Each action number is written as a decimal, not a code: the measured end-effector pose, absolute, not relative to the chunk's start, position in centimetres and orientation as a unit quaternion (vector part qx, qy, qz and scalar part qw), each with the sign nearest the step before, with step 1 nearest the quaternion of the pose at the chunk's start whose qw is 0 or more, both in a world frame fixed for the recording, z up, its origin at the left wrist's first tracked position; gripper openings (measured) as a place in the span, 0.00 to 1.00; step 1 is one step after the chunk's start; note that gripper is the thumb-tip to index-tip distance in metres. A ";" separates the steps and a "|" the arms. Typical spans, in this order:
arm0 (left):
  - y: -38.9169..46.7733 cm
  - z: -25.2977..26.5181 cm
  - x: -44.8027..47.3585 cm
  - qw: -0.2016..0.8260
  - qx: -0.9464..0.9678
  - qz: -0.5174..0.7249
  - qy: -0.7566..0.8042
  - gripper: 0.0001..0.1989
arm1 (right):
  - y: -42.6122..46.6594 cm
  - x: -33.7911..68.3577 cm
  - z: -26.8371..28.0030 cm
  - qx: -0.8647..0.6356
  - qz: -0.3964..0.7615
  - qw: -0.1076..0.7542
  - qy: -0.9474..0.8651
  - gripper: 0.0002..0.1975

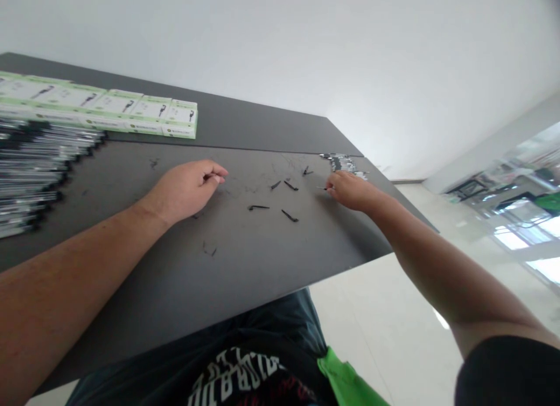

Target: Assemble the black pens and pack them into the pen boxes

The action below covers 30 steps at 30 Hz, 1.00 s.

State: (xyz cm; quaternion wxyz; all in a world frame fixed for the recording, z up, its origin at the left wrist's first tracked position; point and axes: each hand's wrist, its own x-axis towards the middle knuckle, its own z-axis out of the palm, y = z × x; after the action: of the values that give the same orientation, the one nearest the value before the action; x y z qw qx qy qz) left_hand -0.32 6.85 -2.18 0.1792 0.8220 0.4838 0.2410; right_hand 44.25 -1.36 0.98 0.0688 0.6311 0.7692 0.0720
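My left hand (186,187) hovers over the left middle of the dark table, thumb and fingers pressed together; whether anything is in them is hidden. My right hand (347,189) pinches a thin pointed pen part (322,188), its slim tip sticking out to the left. Just behind that hand lies a pile of small silvery and dark pen parts (343,162). Between the hands, several black pen caps with clips are scattered, among them one cap (261,207) in the middle and another cap (289,216) to its right.
Many clear-and-black pens (48,161) lie stacked at the left. Behind them runs a row of white and green boxes (149,111). The grey table (245,260) has dark scribbles, a seam near the back and a right edge beside the pale floor (350,324).
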 end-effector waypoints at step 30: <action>7.3 -2.1 -0.9 0.174 0.821 0.182 0.513 0.30 | -0.1 57.8 -1.7 0.753 0.090 0.023 0.651 0.12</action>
State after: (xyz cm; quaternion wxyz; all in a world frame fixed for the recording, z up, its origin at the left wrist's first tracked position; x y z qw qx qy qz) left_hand -0.92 7.30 -2.07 0.1744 0.8208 0.5125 0.1821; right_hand 57.82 -0.07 -1.70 0.0231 0.7533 0.6512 0.0896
